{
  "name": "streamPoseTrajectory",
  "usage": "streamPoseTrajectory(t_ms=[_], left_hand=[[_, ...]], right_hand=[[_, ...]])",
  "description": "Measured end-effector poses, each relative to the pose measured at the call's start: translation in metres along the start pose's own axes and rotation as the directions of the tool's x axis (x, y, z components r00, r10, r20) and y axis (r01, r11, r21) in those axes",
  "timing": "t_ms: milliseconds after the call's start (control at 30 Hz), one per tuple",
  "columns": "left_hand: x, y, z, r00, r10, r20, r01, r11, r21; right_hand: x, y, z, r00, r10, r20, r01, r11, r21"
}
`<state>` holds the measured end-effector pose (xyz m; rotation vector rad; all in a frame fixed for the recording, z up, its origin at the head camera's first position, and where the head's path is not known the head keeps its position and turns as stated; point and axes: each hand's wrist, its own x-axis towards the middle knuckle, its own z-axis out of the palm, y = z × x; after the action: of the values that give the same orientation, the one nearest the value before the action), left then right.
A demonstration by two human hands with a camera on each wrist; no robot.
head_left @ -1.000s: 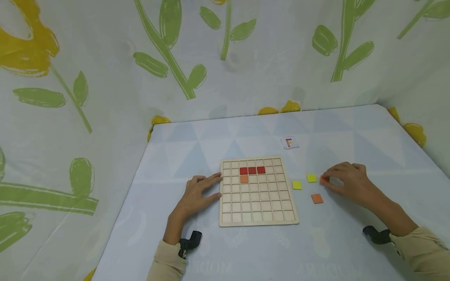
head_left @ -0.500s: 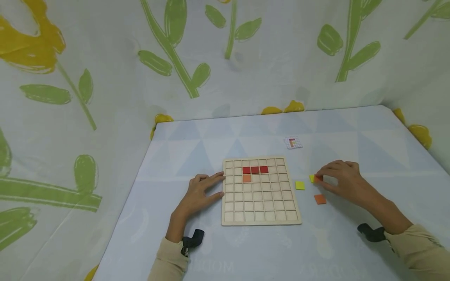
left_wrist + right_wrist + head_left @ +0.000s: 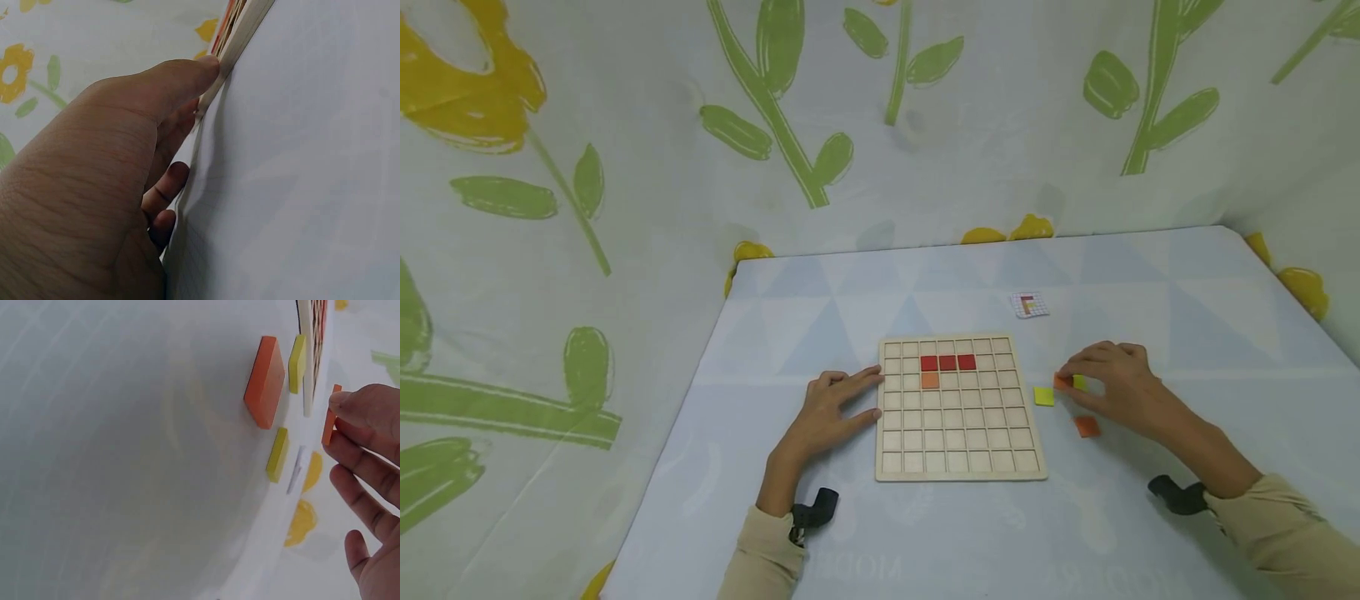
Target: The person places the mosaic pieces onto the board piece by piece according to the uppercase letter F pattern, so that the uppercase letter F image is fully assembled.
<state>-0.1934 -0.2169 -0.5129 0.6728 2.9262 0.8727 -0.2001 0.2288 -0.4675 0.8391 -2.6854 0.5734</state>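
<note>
A square wooden grid board (image 3: pixel 955 439) lies mid-table in the head view. Three red tiles (image 3: pixel 947 362) fill a row near its top, with one orange tile (image 3: pixel 930 381) under the leftmost. My left hand (image 3: pixel 823 412) touches the board's left edge with extended fingers; its thumb (image 3: pixel 203 72) meets the edge in the left wrist view. Between thumb and fingers my right hand (image 3: pixel 1123 383) pinches another orange tile (image 3: pixel 329 422), raised right of the board. Two yellow tiles (image 3: pixel 297 365) and a loose orange tile (image 3: pixel 1087 427) lie below it; the hand partly covers one yellow tile (image 3: pixel 1078 382).
A small card (image 3: pixel 1029 305) printed with a coloured grid pattern lies behind the board, to its right. The pale patterned tabletop (image 3: pixel 805 292) ends at a back edge, against a flower-printed cloth (image 3: pixel 647 167). Each wrist wears a black camera mount (image 3: pixel 814 508).
My right hand has moved left toward the board, carrying the pinched orange tile past the farther yellow tile. The left hand stays at the board's edge; the head view has shifted slightly.
</note>
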Motion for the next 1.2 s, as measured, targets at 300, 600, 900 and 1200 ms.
streamPoseTrajectory(t_ms=[300,600,900,1200], left_hand=[[-0.001,-0.001,-0.002,1.0,0.005,-0.01,-0.005,1.0,0.011],[-0.001,-0.001,-0.002,1.0,0.008,-0.004,-0.008,1.0,0.009],[0.001,0.0,0.0,1.0,-0.008,0.001,0.008,1.0,-0.004],[0.001,-0.001,0.001,1.0,0.005,-0.011,-0.004,1.0,0.014]], right_hand=[[0.012,-0.013,0.004,0.999,-0.034,-0.004,0.034,0.999,0.033],[0.021,-0.022,0.006,0.998,-0.051,0.022,0.05,0.997,0.052],[0.029,-0.034,0.012,0.996,-0.05,0.076,0.043,0.996,0.079],[0.036,-0.044,0.02,0.993,-0.082,0.09,0.073,0.992,0.105]])
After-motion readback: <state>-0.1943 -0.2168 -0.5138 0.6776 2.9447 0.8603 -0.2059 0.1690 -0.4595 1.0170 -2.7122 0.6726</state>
